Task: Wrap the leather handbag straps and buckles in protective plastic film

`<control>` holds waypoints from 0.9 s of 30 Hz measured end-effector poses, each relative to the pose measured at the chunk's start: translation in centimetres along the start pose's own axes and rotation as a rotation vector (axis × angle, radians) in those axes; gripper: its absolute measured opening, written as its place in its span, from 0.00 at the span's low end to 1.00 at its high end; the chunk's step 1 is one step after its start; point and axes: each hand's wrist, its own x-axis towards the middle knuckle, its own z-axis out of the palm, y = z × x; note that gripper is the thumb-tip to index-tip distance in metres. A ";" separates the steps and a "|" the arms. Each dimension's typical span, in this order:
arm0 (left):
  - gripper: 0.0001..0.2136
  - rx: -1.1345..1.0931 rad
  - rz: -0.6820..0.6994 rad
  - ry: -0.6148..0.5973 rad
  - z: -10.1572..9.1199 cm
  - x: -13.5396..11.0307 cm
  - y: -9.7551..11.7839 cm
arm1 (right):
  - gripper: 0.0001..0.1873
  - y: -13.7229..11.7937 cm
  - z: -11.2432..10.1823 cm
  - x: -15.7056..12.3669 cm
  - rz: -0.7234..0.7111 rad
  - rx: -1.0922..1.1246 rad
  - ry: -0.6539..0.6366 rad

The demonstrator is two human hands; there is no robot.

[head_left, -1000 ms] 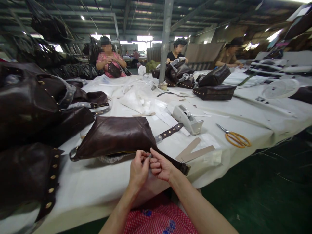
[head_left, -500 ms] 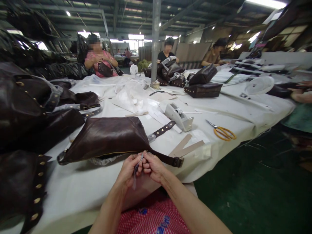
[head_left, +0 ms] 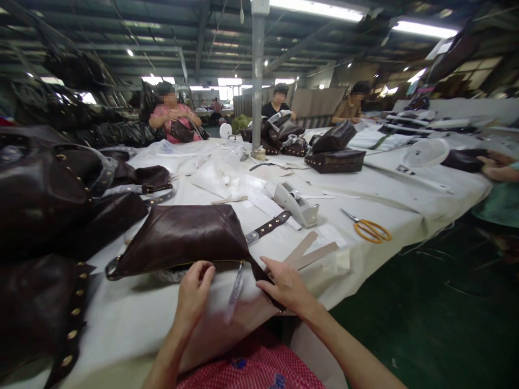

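A dark brown leather bag lies flat on the white-covered table in front of me. Its studded strap runs off to the right. A zipper pull wrapped in clear plastic hangs loose from the bag's near edge, between my hands. My left hand rests at that edge with loosely bent fingers and holds nothing. My right hand lies with spread fingers on the bag's right corner, where a strap runs down over the table edge.
More brown studded bags are piled at my left. A tape dispenser, card strips and yellow-handled scissors lie to the right. A steel post stands mid-table. Three people work at the far side; another person's hand shows at right.
My hands, pinched together on the zipper pull before, have let it go and moved apart; the pull now hangs free, and the hands rest at the bag's edge.
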 end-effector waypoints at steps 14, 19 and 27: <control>0.10 -0.128 -0.024 -0.340 4.2 3.4 3.6 | 0.08 -0.5 -0.8 4.5 0.549 1.042 -0.403; 0.16 -0.460 -0.359 -0.457 5.6 0.2 2.6 | 0.15 0.7 -0.9 2.5 0.492 1.351 -0.543; 0.16 -0.279 -0.186 -0.386 7.2 1.0 3.7 | 0.23 0.3 1.1 0.4 0.477 1.387 -0.322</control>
